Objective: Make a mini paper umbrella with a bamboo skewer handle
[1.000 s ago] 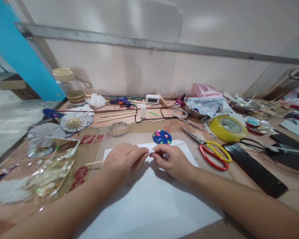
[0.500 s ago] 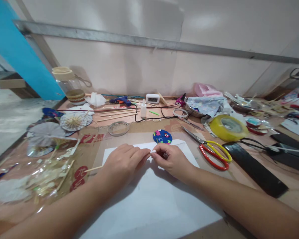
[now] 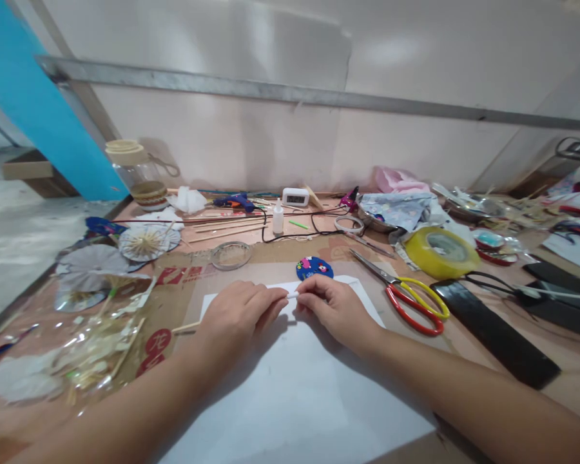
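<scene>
A small white roll (image 3: 292, 295), like a thin tube of paper or tape, is pinched between the fingertips of both hands. My left hand (image 3: 239, 312) grips its left end with thumb and index finger. My right hand (image 3: 331, 306) closes on its right end. A thin wooden stick (image 3: 186, 327) pokes out from behind my left wrist; whether that hand holds it is hidden. Under both hands lies a white paper sheet (image 3: 290, 399). Just beyond my right fingers is a round blue patterned fabric disc (image 3: 314, 267).
Scissors (image 3: 415, 299) with red and yellow handles, a yellow tape roll (image 3: 442, 251) and a black bar (image 3: 497, 332) lie at right. Pleated discs (image 3: 147, 241) and clear plastic (image 3: 96, 341) are at left. A dropper bottle (image 3: 278, 219), glue gun (image 3: 234, 202) and white clock (image 3: 296, 196) stand behind.
More of the white roll shows between the fingertips, which are slightly farther apart. The view has shifted a little; the surrounding things stay in place.
</scene>
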{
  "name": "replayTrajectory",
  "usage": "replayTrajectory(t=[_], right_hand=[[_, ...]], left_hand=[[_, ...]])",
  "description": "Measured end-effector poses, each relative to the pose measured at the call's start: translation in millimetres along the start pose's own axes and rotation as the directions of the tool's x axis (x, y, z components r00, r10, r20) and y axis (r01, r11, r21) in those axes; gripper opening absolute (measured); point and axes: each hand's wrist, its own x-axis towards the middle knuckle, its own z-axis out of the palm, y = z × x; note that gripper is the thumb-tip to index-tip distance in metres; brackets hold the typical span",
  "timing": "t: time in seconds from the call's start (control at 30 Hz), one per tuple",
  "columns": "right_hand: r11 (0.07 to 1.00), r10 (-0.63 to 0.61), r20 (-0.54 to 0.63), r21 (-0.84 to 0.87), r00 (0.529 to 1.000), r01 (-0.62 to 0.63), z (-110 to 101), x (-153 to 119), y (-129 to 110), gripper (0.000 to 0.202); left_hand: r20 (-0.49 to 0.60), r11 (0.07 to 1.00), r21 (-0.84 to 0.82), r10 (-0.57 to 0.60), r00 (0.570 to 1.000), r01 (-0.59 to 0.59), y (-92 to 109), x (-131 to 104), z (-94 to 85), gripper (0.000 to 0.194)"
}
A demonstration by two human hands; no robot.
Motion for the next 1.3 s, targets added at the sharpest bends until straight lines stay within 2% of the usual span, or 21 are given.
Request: replayTrajectory(t=[0.23, 0.37, 0.53, 0.73, 0.97, 1.13, 1.3], right_hand=[[0.996, -0.008, -0.010, 0.089, 1.000, 0.008, -2.7, 0.1, -1.5, 0.030], [0.995, -0.008, -0.084, 0.101, 0.996, 0.017, -2.4, -1.2, -3.6, 0.019], [0.995, -0.030, -0.176, 0.090, 0.984, 0.047, -3.3, -3.3, -7.6, 0.008], [0.982, -0.188, -0.095, -0.007, 0.978, 0.188, -5.7, -6.0, -5.7, 0.020], [0.991, -0.133, -0.100, -0.028, 0.986, 0.131, -4.5, -3.8, -7.4, 0.011], [0.987, -0.161, -0.040, -0.016, 0.986, 0.160, -5.5, -2.6, -7.8, 0.014], [0.985, -0.170, -0.035, 0.002, 0.985, 0.170, -5.7, -2.1, -6.9, 0.011]], left_hand=[[0.020, 0.999, -0.011, -0.031, 0.999, 0.032, -1.3, -2.5, -1.1, 0.008], [0.008, 0.999, -0.032, -0.043, 0.999, 0.043, -1.6, -4.1, 0.1, 0.007], [0.060, 0.992, -0.083, -0.093, 0.994, 0.098, -1.5, -5.3, -0.5, 0.011], [0.074, 0.989, -0.104, -0.097, 0.993, 0.104, -2.5, -3.8, 1.8, 0.013], [0.058, 0.993, -0.076, -0.081, 0.995, 0.085, -3.7, -6.7, 0.7, 0.013], [0.093, 0.995, -0.073, -0.062, 0.994, 0.069, -3.2, -5.3, -1.8, 0.011], [0.067, 0.999, -0.045, 0.011, 0.998, -0.008, -4.2, -5.7, -3.1, 0.013]])
